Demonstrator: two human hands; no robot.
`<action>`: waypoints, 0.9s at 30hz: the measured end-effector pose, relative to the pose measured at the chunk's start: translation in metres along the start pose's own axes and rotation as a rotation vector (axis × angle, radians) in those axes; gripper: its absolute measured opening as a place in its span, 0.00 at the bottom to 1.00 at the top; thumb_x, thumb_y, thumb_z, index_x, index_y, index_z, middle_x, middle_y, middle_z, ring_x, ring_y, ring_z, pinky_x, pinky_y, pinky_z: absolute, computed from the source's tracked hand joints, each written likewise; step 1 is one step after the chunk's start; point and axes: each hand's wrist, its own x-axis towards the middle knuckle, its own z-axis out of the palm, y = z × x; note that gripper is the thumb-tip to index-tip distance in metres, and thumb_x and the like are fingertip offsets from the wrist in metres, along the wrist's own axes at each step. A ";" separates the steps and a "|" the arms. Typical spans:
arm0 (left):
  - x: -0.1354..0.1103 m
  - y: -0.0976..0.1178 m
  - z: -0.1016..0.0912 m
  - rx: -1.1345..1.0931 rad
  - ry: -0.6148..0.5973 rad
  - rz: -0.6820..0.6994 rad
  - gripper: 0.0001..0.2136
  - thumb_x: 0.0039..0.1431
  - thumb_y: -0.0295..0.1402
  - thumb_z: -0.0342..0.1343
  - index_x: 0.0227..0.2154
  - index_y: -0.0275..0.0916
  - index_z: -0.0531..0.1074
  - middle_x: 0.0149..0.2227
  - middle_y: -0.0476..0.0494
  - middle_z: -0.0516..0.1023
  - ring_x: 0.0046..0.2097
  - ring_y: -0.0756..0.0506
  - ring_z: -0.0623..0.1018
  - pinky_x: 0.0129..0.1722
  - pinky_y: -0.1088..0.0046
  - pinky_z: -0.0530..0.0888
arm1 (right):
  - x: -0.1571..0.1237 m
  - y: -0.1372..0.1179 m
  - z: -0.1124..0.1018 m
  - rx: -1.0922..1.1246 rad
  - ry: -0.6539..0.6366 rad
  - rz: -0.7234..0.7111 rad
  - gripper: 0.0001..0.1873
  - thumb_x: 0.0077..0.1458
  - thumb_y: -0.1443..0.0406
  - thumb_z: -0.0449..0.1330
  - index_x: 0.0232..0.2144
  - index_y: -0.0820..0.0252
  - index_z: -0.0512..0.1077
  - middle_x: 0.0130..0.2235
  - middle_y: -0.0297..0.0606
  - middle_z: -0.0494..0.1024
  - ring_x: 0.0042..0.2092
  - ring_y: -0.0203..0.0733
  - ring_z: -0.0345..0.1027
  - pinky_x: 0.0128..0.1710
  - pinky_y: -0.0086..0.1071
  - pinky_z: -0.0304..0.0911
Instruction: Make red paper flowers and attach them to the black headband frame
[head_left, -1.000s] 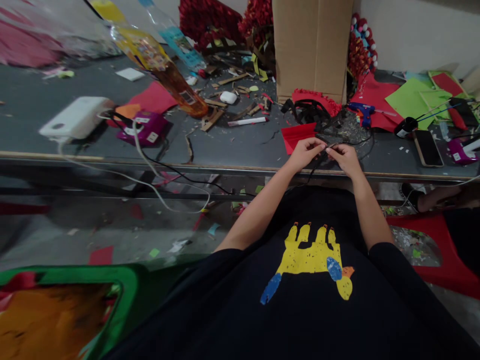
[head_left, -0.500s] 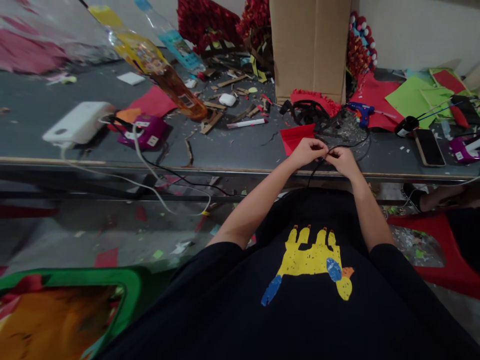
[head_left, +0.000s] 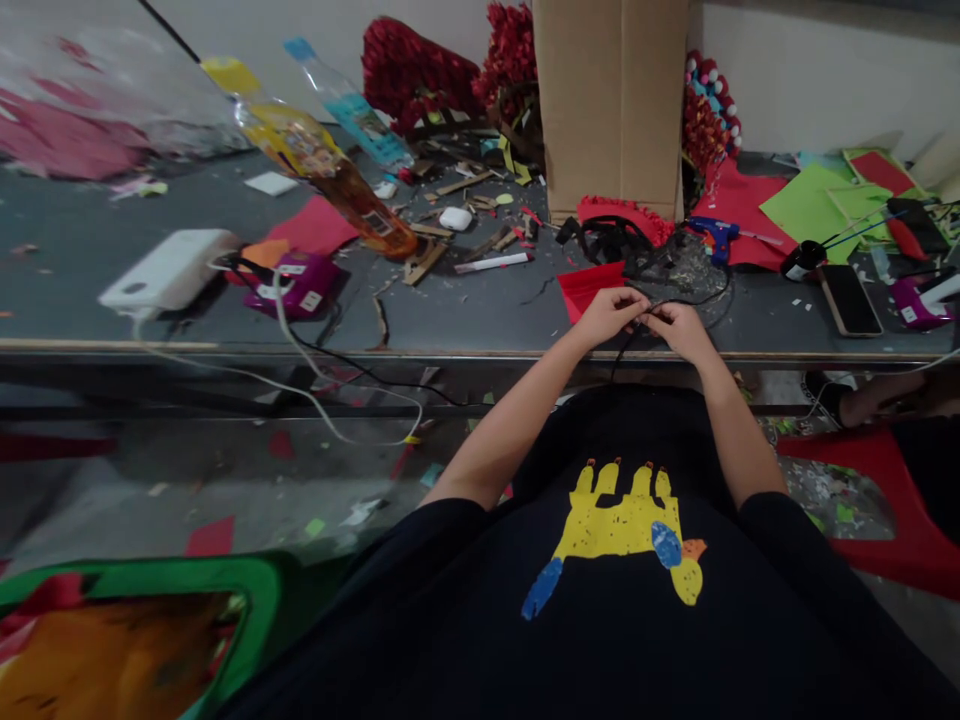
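Observation:
My left hand (head_left: 609,316) and my right hand (head_left: 681,330) meet above the table's front edge, the fingertips of both pinched together and nearly touching. What they pinch is too small to make out. A black cable (head_left: 701,299) passes at my fingers, and part of it hangs over the edge in front of my shirt; I cannot tell whether I grip it. Just behind my left hand lies a folded red paper (head_left: 585,287). Beyond it is a tangled black item (head_left: 611,240) against a red fringed strip (head_left: 651,224). A blue glue gun (head_left: 714,236) rests farther right.
On the grey table (head_left: 450,315), a yellow-capped bottle (head_left: 330,180), a white power bank-like box (head_left: 171,270) and a purple block (head_left: 304,284) stand left. A cardboard piece (head_left: 615,110) rises behind. A phone (head_left: 850,300) lies right. A green-rimmed bin (head_left: 262,600) is at lower left.
The view has tilted slightly, so the table things appear a little lower. My hands stay pinched together at the same place, with barely any shift of the fingers.

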 end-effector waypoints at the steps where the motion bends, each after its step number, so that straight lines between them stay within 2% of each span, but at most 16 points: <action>1: -0.001 -0.002 0.000 -0.006 0.004 0.030 0.10 0.53 0.36 0.59 0.31 0.32 0.74 0.24 0.49 0.73 0.25 0.54 0.71 0.23 0.81 0.69 | 0.000 0.001 0.000 0.030 -0.005 -0.002 0.23 0.47 0.47 0.60 0.23 0.62 0.71 0.20 0.31 0.68 0.24 0.32 0.59 0.25 0.28 0.53; 6: -0.004 -0.005 -0.004 0.036 -0.004 0.195 0.15 0.48 0.40 0.64 0.35 0.33 0.78 0.32 0.44 0.76 0.28 0.53 0.72 0.26 0.78 0.70 | 0.002 0.004 -0.001 0.097 0.009 0.023 0.27 0.44 0.43 0.60 0.24 0.62 0.72 0.20 0.32 0.70 0.24 0.34 0.63 0.27 0.29 0.58; 10: -0.001 -0.008 -0.005 -0.067 -0.047 0.185 0.16 0.45 0.40 0.66 0.34 0.34 0.79 0.36 0.43 0.75 0.29 0.53 0.73 0.26 0.76 0.72 | 0.001 0.004 -0.002 0.113 -0.010 0.015 0.26 0.44 0.43 0.61 0.24 0.62 0.73 0.21 0.34 0.72 0.25 0.34 0.63 0.27 0.29 0.59; 15: 0.001 -0.011 -0.006 -0.154 -0.042 0.169 0.16 0.42 0.37 0.68 0.34 0.33 0.79 0.35 0.44 0.75 0.29 0.53 0.74 0.27 0.76 0.73 | 0.000 0.000 -0.001 0.191 -0.008 -0.001 0.24 0.44 0.44 0.62 0.24 0.61 0.72 0.22 0.34 0.74 0.26 0.35 0.66 0.29 0.30 0.64; 19: -0.001 -0.008 -0.003 -0.140 0.015 0.172 0.16 0.44 0.39 0.67 0.35 0.33 0.79 0.31 0.45 0.76 0.28 0.53 0.74 0.27 0.76 0.74 | 0.003 0.003 0.000 0.315 0.090 0.052 0.27 0.45 0.42 0.59 0.22 0.60 0.72 0.21 0.34 0.73 0.25 0.34 0.67 0.28 0.30 0.65; 23: -0.004 -0.003 -0.002 -0.090 0.084 0.187 0.17 0.44 0.40 0.66 0.36 0.33 0.79 0.29 0.47 0.76 0.25 0.54 0.73 0.27 0.76 0.74 | 0.008 0.009 -0.001 0.469 0.216 0.115 0.28 0.42 0.41 0.61 0.29 0.59 0.73 0.23 0.32 0.75 0.26 0.35 0.70 0.27 0.29 0.67; 27: -0.006 -0.001 0.000 -0.037 0.112 0.197 0.16 0.45 0.40 0.65 0.33 0.33 0.79 0.27 0.47 0.76 0.24 0.54 0.73 0.25 0.77 0.73 | 0.008 0.010 -0.003 0.505 0.221 0.110 0.27 0.42 0.44 0.63 0.35 0.58 0.74 0.24 0.32 0.76 0.28 0.35 0.72 0.29 0.29 0.68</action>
